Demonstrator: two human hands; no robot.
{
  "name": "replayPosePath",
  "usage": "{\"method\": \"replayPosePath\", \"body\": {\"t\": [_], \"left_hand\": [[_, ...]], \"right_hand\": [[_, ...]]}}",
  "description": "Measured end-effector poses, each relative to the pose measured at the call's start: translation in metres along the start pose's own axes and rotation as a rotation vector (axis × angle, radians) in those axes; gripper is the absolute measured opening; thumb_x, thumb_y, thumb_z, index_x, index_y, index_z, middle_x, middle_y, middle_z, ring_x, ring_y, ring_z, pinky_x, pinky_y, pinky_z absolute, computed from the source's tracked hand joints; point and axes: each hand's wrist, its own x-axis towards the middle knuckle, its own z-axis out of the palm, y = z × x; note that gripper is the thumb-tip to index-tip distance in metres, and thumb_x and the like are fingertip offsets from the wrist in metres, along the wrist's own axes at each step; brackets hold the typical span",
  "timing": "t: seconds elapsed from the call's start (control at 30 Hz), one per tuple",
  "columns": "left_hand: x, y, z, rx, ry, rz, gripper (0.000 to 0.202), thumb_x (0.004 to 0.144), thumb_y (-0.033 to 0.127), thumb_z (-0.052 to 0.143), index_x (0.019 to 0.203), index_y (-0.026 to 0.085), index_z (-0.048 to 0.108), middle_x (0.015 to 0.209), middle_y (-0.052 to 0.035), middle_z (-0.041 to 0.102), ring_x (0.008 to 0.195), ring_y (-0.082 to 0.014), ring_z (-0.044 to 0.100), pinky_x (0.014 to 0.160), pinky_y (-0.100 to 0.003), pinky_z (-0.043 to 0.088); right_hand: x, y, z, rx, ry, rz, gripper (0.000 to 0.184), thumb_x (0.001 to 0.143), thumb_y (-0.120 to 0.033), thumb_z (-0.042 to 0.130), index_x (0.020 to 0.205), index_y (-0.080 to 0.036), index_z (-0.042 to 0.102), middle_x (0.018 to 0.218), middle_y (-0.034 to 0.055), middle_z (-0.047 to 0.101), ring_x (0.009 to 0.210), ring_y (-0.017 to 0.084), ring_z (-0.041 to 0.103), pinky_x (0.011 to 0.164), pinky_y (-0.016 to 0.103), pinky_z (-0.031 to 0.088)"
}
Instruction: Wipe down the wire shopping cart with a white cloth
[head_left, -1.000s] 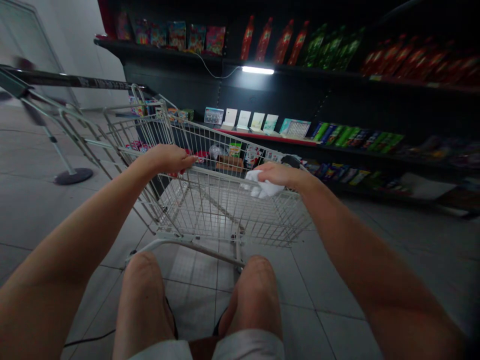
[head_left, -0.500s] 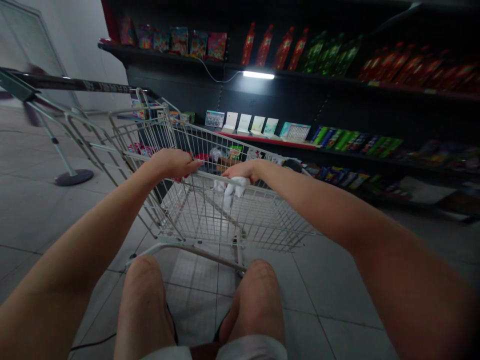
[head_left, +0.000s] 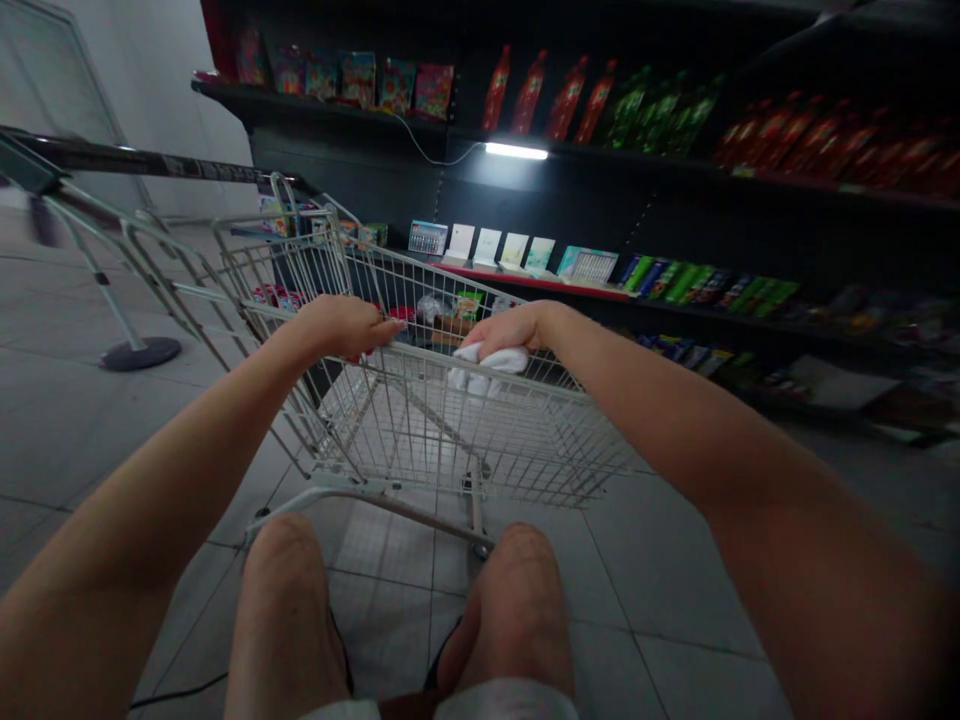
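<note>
Cloth [head_left: 501, 362] — under right grip [head_left: 508, 328], on cart [head_left: 424, 354]

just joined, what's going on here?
A person's left hand is curled over the near top rail of a wire shopping cart. Their right hand holds a bunched white cloth on that same rail, farther from the cart's handle. Beyond the cart are dark shelves stocked with red bottles and other goods, with a lit lamp under the upper shelf.
</note>
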Motion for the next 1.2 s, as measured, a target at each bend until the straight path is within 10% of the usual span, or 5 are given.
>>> {"method": "replayPosePath", "body": {"t": [0.13,0.57,0.83,1.0,1.2], "left_hand": [[0.003,-0.004,0.001,0.002,-0.018,-0.027,0.075,0.086,0.066,0.014,0.076,0.018,0.071,0.068,-0.0062,0.067,0.077,-0.0199,0.062,0.075,-0.029,0.042],[0.020,-0.026,0.000,0.006,-0.128,-0.042,0.073,0.086,0.062,0.017,0.089,0.016,0.074,0.078,-0.0096,0.069,0.083,-0.0224,0.062,0.083,-0.031,0.042],[0.023,-0.030,-0.003,-0.016,-0.213,-0.075,0.062,0.086,0.055,0.024,0.094,0.016,0.072,0.082,-0.0090,0.071,0.081,-0.0212,0.064,0.079,-0.029,0.045],[0.041,0.055,-0.009,-0.306,0.245,0.175,0.064,0.091,0.055,0.016,0.129,0.020,0.053,0.113,-0.0088,0.067,0.105,-0.0249,0.059,0.090,-0.034,0.043],[0.056,0.122,-0.002,-0.831,-0.005,0.441,0.075,0.091,0.059,-0.002,0.146,0.017,0.029,0.122,-0.0115,0.063,0.108,-0.0265,0.058,0.086,-0.033,0.045]], "right_hand": [[-0.001,0.006,0.006,0.366,-0.486,0.312,0.023,0.065,-0.018,0.073,0.088,-0.017,0.071,0.076,0.0038,0.071,0.064,0.015,0.065,0.060,0.028,0.055],[-0.026,0.030,-0.002,0.512,-0.452,0.439,0.022,0.068,-0.010,0.059,0.089,-0.014,0.066,0.077,0.0062,0.071,0.062,0.018,0.067,0.055,0.030,0.054],[-0.070,0.013,0.040,0.004,0.350,-0.029,0.029,0.076,-0.011,0.047,0.100,-0.017,0.062,0.095,0.0073,0.067,0.086,0.019,0.062,0.079,0.035,0.052],[-0.061,-0.016,0.089,-0.347,0.690,-0.300,0.034,0.081,-0.008,0.047,0.111,-0.016,0.059,0.110,0.0101,0.061,0.104,0.023,0.055,0.091,0.042,0.048],[-0.088,0.034,0.083,-0.509,0.706,-0.413,0.040,0.081,-0.009,0.047,0.120,-0.013,0.055,0.117,0.0115,0.058,0.111,0.022,0.053,0.099,0.039,0.047]]}}
